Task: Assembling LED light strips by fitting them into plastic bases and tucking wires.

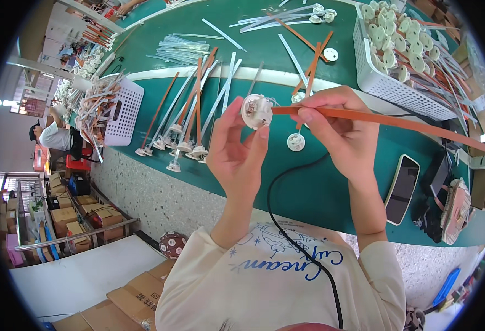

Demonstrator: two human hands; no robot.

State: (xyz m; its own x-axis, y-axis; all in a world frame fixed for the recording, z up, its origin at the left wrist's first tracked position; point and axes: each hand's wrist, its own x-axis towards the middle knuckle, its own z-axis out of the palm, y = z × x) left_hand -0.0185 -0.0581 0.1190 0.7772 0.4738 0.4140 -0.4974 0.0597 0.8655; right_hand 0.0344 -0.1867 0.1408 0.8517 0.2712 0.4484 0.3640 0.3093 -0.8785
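Observation:
My left hand [236,146] pinches a round white plastic cap [256,111] by its rim, with the open inner side and its small fittings turned to the right. From the cap a long orange-brown flat strip [397,120] runs off to the right. My right hand [339,124] grips that strip between thumb and fingers, a little way from the cap. Whether the strip is fixed to the cap I cannot tell. Just below, on the green table, lies another white round piece [296,142] at the end of a strip.
Capped strips [184,144] lie left on the green table [319,182]. Clear strips [181,49] lie behind. White baskets of capped strips stand left [125,110] and right [386,83]. A phone [402,190] lies at right. A black cable [275,193] crosses my front. Another person [57,135] sits far left.

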